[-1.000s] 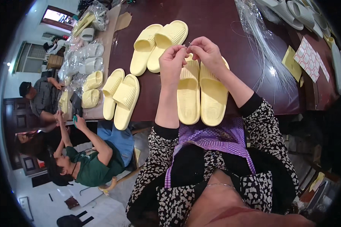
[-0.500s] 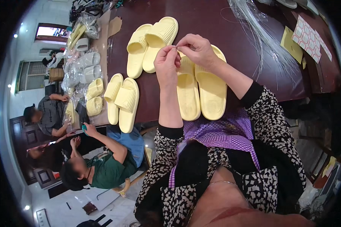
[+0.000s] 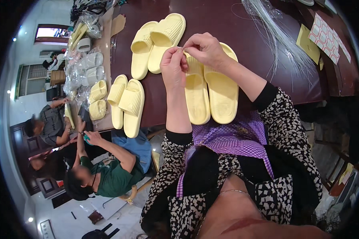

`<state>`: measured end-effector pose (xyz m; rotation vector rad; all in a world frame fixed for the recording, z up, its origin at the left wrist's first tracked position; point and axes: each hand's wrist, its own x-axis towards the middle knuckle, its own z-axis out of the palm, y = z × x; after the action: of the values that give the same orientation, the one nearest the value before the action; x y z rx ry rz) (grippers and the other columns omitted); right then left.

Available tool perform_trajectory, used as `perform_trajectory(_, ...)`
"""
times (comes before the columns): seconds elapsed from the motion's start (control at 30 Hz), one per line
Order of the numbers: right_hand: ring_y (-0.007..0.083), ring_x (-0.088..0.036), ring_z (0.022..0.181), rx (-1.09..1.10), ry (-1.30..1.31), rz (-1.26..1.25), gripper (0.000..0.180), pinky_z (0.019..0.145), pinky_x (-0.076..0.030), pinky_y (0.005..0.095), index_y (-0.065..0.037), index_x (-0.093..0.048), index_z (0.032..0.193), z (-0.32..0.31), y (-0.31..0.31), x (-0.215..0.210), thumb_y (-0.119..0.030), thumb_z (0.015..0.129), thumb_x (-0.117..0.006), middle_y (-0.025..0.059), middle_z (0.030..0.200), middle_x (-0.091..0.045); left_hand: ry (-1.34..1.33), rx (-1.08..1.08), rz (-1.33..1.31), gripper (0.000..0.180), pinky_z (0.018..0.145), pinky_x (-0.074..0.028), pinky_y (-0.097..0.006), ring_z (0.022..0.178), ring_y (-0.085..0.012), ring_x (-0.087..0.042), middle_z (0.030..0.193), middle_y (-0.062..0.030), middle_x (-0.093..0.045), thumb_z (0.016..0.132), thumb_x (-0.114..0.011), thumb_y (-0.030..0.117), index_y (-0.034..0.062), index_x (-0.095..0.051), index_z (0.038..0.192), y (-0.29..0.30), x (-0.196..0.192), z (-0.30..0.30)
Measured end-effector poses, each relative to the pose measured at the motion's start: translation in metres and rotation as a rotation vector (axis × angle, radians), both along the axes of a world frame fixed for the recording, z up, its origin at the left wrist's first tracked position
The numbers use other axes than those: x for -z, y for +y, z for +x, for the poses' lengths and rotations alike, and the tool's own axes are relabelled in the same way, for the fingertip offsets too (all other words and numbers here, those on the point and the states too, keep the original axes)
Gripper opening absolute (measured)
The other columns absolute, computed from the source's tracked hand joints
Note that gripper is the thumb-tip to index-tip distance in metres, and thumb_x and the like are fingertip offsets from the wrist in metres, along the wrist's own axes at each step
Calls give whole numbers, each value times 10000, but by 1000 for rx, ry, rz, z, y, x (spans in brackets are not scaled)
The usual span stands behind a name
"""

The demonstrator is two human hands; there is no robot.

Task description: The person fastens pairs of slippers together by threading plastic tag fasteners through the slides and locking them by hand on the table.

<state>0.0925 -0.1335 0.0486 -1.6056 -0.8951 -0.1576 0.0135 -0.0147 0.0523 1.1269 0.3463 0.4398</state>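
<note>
Left hand (image 3: 174, 65) and right hand (image 3: 205, 49) pinched a tiny, indistinct item (image 3: 182, 47) — the pale-yellow ribbed rubbery slippers (image 3: 221, 93) lay nearer the right, toes away.

Downward head-worn fisheye view

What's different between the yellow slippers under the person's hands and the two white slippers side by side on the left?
The yellow slippers are pale yellow; the white slippers are whitish. The yellow slippers are bare, while the white slippers are in clear plastic. The right hand partly covers the yellow slippers; no hand covers the white slippers. Both have a wide strap.
</note>
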Motion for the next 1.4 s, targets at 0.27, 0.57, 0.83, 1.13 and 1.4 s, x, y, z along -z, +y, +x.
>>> perform_trajectory(0.27,152,-515,639,9,-1,-10,42,713,-404,294,-65,-653,746,-1,1,-1,-106,745,-647,17,649,-601,11,2,15,47,433,-360,-227,489,-100,-433,622,-18,-514,846,-577,62,36,-570,886,3,3,1)
perform_trajectory(0.57,223,-576,546,40,-71,82,45,603,-441,311,-42,-635,690,2,3,1,-85,697,-621,81,626,-609,-6,-27,25,36,430,-350,-197,481,-69,-418,624,-4,-514,850,-578,52,24,-578,871,-2,3,2)
perform_trajectory(0.83,213,-572,558,38,-68,73,47,630,-437,308,-37,-623,680,3,3,4,-78,703,-618,80,634,-610,-12,-35,34,37,430,-342,-182,482,-57,-411,620,0,-510,855,-570,45,11,-581,864,-3,4,4)
perform_trajectory(1.13,170,-540,562,17,-1,47,48,696,-409,289,-54,-618,688,0,5,6,-80,729,-620,38,621,-597,-4,-39,31,49,424,-334,-185,472,-58,-399,607,0,-498,863,-567,58,10,-575,865,-4,3,0)
perform_trajectory(1.4,218,-572,560,35,-58,63,69,643,-442,318,-29,-616,683,-1,2,6,-92,711,-613,81,638,-611,1,-38,48,44,412,-326,-185,465,-54,-397,604,5,-497,861,-563,56,14,-575,857,-6,5,-1)
